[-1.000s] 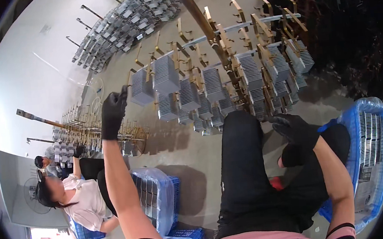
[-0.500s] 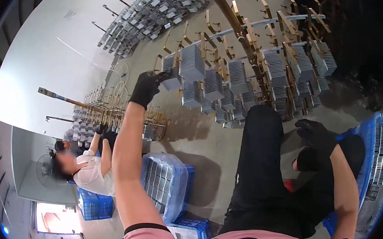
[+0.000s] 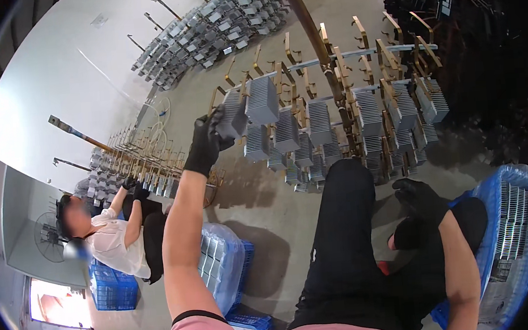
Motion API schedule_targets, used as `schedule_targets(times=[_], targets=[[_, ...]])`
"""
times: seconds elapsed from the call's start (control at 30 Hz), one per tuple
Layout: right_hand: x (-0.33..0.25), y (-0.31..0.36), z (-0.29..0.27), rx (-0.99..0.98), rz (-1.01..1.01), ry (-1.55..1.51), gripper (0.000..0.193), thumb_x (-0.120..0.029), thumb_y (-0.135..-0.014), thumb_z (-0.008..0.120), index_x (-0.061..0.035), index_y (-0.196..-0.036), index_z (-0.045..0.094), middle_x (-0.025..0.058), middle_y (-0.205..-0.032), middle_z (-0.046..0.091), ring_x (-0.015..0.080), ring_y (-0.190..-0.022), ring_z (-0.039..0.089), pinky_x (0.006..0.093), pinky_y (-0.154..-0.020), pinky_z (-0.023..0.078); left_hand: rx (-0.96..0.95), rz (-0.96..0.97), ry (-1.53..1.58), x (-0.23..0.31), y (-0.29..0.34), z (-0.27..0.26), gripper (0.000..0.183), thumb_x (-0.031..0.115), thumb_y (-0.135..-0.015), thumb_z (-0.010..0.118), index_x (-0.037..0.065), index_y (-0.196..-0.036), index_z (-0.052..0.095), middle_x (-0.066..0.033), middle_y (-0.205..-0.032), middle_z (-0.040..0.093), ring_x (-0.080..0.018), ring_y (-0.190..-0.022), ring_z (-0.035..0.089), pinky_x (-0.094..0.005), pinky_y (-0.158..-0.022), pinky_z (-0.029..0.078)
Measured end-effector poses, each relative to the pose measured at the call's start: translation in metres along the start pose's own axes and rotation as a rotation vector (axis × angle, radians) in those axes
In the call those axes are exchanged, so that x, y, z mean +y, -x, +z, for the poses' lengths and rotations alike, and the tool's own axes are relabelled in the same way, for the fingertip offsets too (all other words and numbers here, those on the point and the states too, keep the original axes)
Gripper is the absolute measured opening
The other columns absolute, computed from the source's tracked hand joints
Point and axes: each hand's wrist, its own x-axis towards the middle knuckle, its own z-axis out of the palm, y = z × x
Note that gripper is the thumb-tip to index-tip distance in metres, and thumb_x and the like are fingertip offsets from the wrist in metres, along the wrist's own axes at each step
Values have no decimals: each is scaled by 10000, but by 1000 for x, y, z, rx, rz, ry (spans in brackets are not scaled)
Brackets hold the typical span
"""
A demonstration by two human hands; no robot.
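My left hand (image 3: 205, 141), in a black glove, reaches forward and grips a grey finned heat sink (image 3: 231, 113) at the left end of a hanging rack. The heat sink is tilted and close to a brass-coloured hook; whether it still touches the hook cannot be made out. Right beside it hangs another heat sink (image 3: 261, 101), its fins upright. My right hand (image 3: 422, 201), also black-gloved, hovers over my right leg with its fingers loosely bent and nothing visible in them.
More heat sinks (image 3: 319, 122) hang in rows from the rack's brown upright pole (image 3: 308, 19). Blue crates with plastic liners stand at my right (image 3: 491, 252) and left (image 3: 247, 272). A seated co-worker (image 3: 118, 241) works at another rack on the left. Loaded racks (image 3: 222, 25) stand behind.
My left hand has closed farther round the heat sink, which has tipped out of line with its neighbour. The view has shifted slightly. My right hand stays over my leg, its fingers a little more bent.
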Motion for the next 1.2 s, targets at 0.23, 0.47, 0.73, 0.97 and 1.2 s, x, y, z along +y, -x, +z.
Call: schedule_targets(times=[0.23,0.47,0.73,0.97,1.2], targets=[[-25,11,-8,38,79,20,349,-199,-956,629,-31,-1261,604,121,-1038,692,175,-888,653,318,-770,513,112,516,-363,-60,93,20,401,224,-1029,424,0,-1354,494,-167,-1375,371,-288,-1197,522,-358,-763,605],[-78,28,-6,163,-824,472,646,-248,-963,632,-43,-1505,345,198,-1384,526,265,-1203,586,394,-958,488,144,551,-47,-26,171,150,549,266,-946,600,-34,-1382,452,-211,-1373,486,-362,-1281,467,-423,-1075,372],[-121,67,8,494,-260,-195,930,-278,-807,816,47,-1477,259,164,-1334,547,223,-1220,520,366,-1007,437,-207,1098,-345,-5,200,266,602,317,-913,661,9,-1388,454,-218,-1416,472,-367,-1284,465,-497,-1064,362],[-91,167,-46,844,32,-110,797,-251,-781,837,18,-1376,380,167,-1232,588,249,-1123,589,384,-951,486,-430,1400,-404,1,214,301,545,316,-910,669,30,-1350,521,-209,-1340,570,-390,-1125,585,-492,-974,451],[-54,330,-127,1377,435,165,607,-115,-816,788,8,-1316,466,120,-1225,603,186,-1141,587,336,-925,513,-383,1345,-847,-6,166,300,442,419,-861,696,101,-1166,661,-107,-1160,659,-323,-936,657,-434,-797,501]])
